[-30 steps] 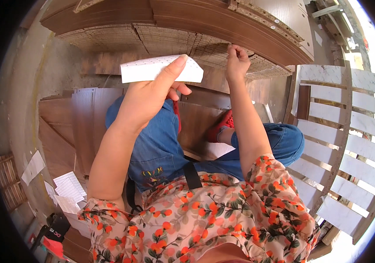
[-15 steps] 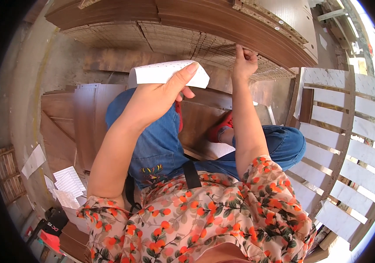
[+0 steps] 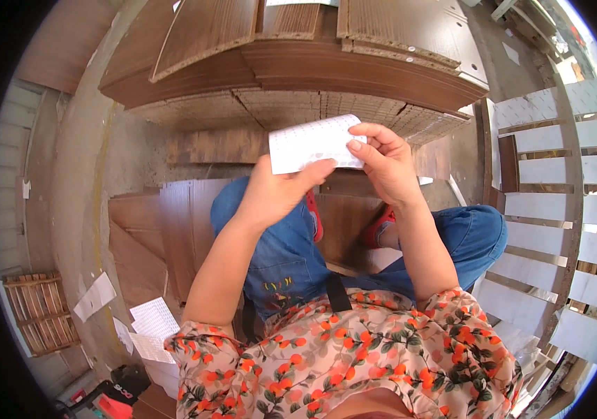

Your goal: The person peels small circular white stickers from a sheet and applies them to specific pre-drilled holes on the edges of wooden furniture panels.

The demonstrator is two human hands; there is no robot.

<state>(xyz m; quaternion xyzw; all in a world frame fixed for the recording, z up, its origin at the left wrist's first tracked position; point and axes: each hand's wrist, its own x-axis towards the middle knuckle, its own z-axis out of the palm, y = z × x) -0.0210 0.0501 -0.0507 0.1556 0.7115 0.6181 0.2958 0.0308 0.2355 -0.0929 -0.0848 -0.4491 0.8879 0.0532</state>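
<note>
A white sheet of small labels (image 3: 305,148), curled along its top, is held up in front of the stacked boards. My left hand (image 3: 276,192) grips its lower left side, thumb lying on the front. At the sheet's right edge, the thumb and forefinger of my right hand (image 3: 390,162) are pinched together. Whether a single label is between those fingertips cannot be made out. Beyond both hands stands a stack of brown wood-grain boards (image 3: 354,73), their pale edges facing me.
A slatted wooden pallet (image 3: 569,209) with pale panels stands on the right. Brown boards (image 3: 138,234) lie at my left, with loose printed sheets (image 3: 153,320) nearer me. A black and red tool (image 3: 120,394) sits at the lower left. Another pallet (image 3: 41,311) is farther left.
My right hand has come back from the edge of the board stack to the label sheet. My left hand has turned the sheet more toward me, and the view has shifted.
</note>
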